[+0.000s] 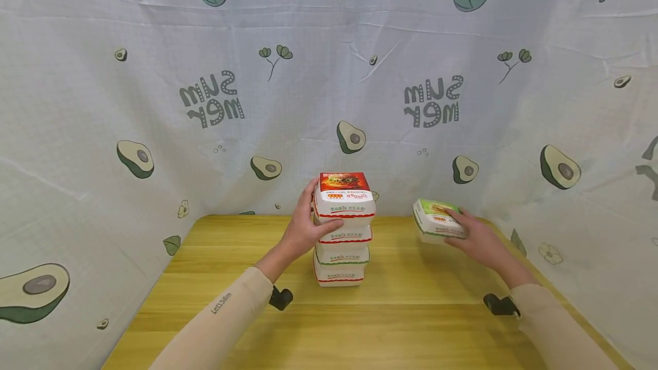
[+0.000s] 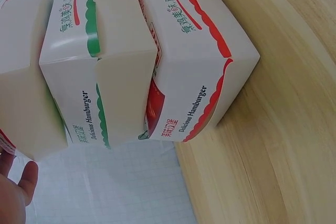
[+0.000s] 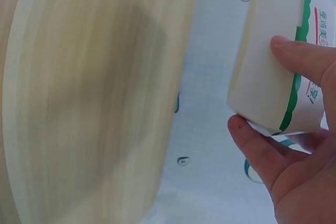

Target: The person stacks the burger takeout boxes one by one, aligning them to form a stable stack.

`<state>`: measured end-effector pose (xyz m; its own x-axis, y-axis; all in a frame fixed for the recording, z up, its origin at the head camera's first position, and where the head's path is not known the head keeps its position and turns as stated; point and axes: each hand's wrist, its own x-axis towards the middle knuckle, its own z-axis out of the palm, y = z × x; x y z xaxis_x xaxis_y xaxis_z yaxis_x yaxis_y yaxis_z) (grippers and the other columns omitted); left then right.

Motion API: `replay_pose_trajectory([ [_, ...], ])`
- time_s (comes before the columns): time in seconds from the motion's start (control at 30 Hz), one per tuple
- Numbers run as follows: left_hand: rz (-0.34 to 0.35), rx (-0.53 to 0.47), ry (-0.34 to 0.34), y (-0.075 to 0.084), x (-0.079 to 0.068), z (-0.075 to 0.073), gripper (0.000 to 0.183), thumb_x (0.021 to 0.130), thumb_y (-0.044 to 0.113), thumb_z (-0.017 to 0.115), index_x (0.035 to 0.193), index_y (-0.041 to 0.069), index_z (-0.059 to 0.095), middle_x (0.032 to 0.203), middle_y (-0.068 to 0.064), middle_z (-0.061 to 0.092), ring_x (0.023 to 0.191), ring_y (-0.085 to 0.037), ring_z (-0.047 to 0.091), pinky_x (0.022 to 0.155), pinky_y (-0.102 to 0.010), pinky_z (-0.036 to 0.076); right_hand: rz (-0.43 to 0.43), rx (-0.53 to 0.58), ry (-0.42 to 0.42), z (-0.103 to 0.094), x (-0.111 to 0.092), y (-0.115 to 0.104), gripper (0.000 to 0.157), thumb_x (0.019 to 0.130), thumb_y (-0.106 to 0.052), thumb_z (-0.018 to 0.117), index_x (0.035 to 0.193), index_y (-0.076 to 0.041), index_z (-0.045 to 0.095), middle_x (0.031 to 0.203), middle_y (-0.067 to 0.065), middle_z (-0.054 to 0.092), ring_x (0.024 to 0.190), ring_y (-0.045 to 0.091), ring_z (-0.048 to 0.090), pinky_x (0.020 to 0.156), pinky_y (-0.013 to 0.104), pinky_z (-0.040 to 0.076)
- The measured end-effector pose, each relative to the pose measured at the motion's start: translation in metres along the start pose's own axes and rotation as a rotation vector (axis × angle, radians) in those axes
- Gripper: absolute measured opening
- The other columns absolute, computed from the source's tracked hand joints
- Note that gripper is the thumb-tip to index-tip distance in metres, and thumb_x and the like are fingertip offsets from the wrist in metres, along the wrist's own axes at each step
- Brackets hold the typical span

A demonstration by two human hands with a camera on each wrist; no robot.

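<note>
Several white burger boxes stand in one stack in the head view, with a red-printed box on top and a red-edged box at the bottom. A green-edged box sits directly above that bottom one. My left hand grips the upper part of the stack from the left, its thumb across the front just under the top box. Over to the right, my right hand holds a green-topped burger box raised above the table, thumb on one face and fingers round another.
The stack rests on a yellowish wooden table, near its back edge. Behind the table hangs a pale cloth printed with avocados and leaves. A dark wrist camera shows below my left wrist, another below my right.
</note>
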<state>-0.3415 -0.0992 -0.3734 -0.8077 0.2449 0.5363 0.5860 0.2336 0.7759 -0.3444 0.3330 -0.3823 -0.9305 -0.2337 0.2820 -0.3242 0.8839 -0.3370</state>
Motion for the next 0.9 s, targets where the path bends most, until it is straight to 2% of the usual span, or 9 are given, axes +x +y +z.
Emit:
replay_pose_trajectory([
  [0.3,0.008,-0.012,-0.002,0.000,0.000,0.000,0.103,0.083,0.038,0.083,0.157,0.046,0.012,0.148,0.005,0.037,0.127,-0.021,0.050,0.103,-0.052,0.048,-0.008,0.004,0.025,-0.008,0.001,-0.014,0.083,0.090,-0.026,0.076,0.158,-0.009,0.031,0.152,0.045,0.023,0.131,0.066,0.033,0.098,0.072,0.037],
  [0.63,-0.002,-0.004,0.003,0.000,0.000,0.001,0.102,0.083,0.037,0.083,0.156,0.047,0.012,0.148,0.005,0.037,0.127,-0.021,0.050,0.101,-0.051,0.049,-0.010,-0.011,0.031,-0.022,0.002,-0.036,0.086,0.090,-0.029,0.076,0.159,-0.011,0.029,0.154,0.041,0.023,0.133,0.064,0.033,0.098,0.072,0.037],
  [0.9,0.005,-0.010,0.001,0.000,0.000,0.002,0.102,0.083,0.038,0.082,0.156,0.047,0.012,0.148,0.005,0.037,0.127,-0.021,0.050,0.101,-0.051,0.049,-0.056,-0.030,0.065,-0.029,0.001,-0.054,0.084,0.090,-0.029,0.077,0.158,-0.011,0.031,0.156,0.038,0.024,0.132,0.062,0.036,0.097,0.071,0.039],
])
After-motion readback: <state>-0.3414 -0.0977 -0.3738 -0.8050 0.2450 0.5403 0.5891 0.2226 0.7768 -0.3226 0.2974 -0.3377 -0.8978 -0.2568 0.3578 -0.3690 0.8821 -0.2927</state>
